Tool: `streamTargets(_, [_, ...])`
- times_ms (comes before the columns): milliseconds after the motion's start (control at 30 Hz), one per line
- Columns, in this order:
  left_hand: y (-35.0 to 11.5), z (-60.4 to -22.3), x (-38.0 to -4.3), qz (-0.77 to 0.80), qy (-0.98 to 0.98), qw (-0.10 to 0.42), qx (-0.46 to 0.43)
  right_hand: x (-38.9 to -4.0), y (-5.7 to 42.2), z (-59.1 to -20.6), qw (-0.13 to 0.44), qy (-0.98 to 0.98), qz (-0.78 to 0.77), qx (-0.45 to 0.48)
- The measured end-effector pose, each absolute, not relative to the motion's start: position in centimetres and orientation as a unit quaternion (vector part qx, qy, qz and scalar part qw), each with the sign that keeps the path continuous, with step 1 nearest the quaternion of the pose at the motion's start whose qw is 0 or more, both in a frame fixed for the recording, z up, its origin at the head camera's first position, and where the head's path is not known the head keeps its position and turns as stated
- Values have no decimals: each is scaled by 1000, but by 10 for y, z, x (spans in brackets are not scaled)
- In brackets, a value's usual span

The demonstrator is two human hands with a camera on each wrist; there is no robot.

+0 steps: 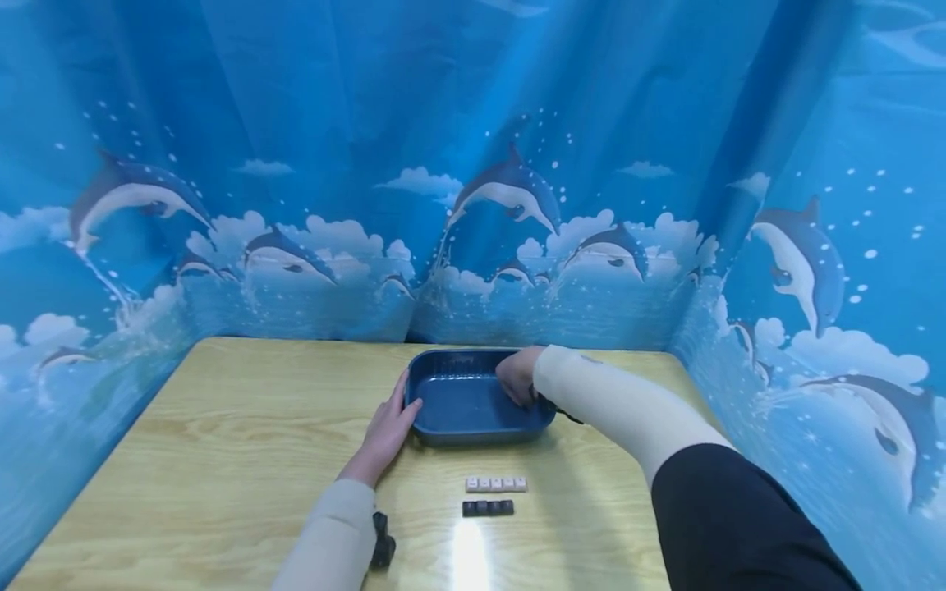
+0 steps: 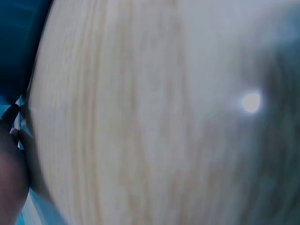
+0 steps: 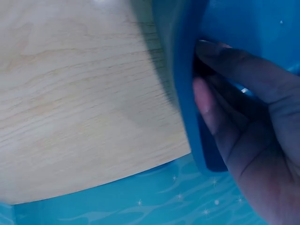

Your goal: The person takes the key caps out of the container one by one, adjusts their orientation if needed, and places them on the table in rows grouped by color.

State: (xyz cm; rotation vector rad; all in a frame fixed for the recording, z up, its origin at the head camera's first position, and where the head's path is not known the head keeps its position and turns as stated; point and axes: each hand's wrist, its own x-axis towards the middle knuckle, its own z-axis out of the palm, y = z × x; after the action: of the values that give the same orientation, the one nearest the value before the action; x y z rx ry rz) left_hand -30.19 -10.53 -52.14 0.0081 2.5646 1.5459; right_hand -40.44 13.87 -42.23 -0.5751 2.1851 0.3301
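A deep blue rectangular tray [image 1: 461,437] stands on the table. At its left side my left hand [image 1: 388,427] holds the wall, fingers along the outside and thumb over the rim. My right hand [image 1: 520,376] reaches down inside the tray's right end. In the right wrist view its thumb and finger come together close to the inner wall, pinching what looks like a small black piece [image 3: 202,68], mostly hidden in shadow. In front of the tray lie a row of white keycaps [image 1: 496,484] and a shorter row of black keycaps [image 1: 488,508].
The light wooden table [image 1: 259,443] extends left and toward the front. A blue curtain [image 1: 332,164] printed with dolphins rises behind it and along both sides. Light reflects off the table below the black row.
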Motion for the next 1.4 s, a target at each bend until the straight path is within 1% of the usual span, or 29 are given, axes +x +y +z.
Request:
streamTargets(167, [-107, -520, -301, 515, 854, 77, 4, -399, 147, -418, 399, 869, 105, -273])
streamTargets(300, [-107, -518, -301, 520, 850, 82, 5, -391, 151, -407, 378, 868, 62, -314])
streamTargets(467, [-106, -520, -302, 522, 849, 85, 6, -379, 155, -392, 360, 884, -9, -297])
streamTargets(667, [-106, -520, -304, 518, 851, 83, 8, -363, 165, -386, 342, 891, -50, -294])
streamTargets(1133, [-104, -521, -302, 516, 852, 82, 7, -317, 187, -384, 307, 870, -215, -319])
streamTargets(1400, [-105, -519, -303, 525, 846, 92, 4, -288, 195, -396, 262, 851, -307, -336])
